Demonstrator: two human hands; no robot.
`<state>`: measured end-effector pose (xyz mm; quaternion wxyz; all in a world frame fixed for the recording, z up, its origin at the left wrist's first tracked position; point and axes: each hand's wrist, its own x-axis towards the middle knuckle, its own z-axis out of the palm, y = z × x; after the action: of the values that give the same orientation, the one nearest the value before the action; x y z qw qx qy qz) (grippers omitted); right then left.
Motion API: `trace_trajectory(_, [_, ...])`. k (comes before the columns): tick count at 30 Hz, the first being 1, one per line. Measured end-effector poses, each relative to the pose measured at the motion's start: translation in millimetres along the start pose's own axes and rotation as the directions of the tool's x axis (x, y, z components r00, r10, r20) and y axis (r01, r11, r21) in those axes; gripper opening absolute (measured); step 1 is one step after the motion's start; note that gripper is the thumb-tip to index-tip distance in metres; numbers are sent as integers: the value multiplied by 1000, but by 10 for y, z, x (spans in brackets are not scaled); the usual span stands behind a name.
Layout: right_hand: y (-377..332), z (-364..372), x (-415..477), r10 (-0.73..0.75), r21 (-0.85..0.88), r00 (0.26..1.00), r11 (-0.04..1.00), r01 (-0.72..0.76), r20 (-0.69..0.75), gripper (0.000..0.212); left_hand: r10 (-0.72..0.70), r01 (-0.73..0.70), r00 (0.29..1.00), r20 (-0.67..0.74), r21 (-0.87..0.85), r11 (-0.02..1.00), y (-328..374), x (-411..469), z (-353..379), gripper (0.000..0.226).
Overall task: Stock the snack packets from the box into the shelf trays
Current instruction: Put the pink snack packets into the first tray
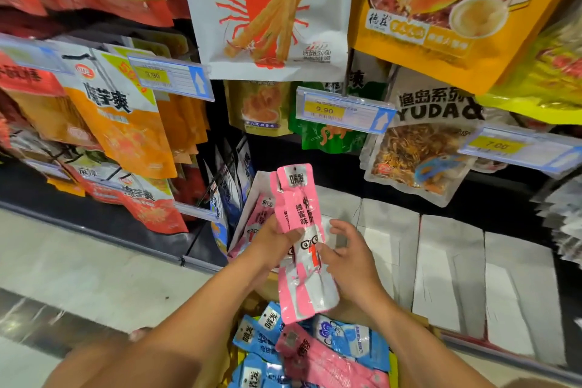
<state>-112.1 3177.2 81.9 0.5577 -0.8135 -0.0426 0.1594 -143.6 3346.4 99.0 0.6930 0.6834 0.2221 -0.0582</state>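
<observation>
Forearms fill the bottom of the head view and cover much of the box [393,367], of which only a yellowish edge shows on the right. Blue and pink loose packets [318,362] lie heaped in it, the lowest ones cut off by the frame. Above the box the left hand [274,246] grips a bunch of pink packets [299,230] upright, thumb across the front, its fingers hidden behind. How many packets the bunch holds is hard to count; two hanging tabs show at the top. The right hand [349,258] pinches the bunch at its right edge, thumb on the printed front, fingers loosely curled past the side. Just behind the left hand, stocked pink packs [255,217] stand in a shelf tray, half hidden by hand and bunch. To the right run white trays [447,261]; what they hold cannot be made out. The hanging bags above are cropped: a lobster bag [267,9] and a 9.90 price tag [343,112] read clearly, while other labels are blurred.
</observation>
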Motion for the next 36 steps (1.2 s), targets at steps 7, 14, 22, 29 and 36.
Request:
trace_trajectory(7, [-121, -41, 79, 125, 79, 982, 987, -137, 144, 12, 9, -9, 1000, -10, -14, 1000, 109, 11, -147, 26])
trace_trajectory(14, [-39, 92, 517, 208, 174, 974, 960, -220, 84, 17, 41, -36, 988, -152, 32, 999, 275, -38, -617, 30])
trace_trajectory(22, [262, 913, 1155, 352, 150, 931, 920, -363, 97, 17, 146, -154, 934, -325, 1, 988, 435, -157, -1101, 30])
trace_trajectory(29, [576, 1593, 1667, 450, 77, 892, 889, -452, 41, 10, 106, -149, 889, -446, -62, 987, 402, -142, -1502, 26])
trace_trajectory(36, [882, 2003, 1961, 440, -210, 896, 883, -419, 63, 41, 115, -142, 910, -398, -39, 989, 334, -113, -1648, 25])
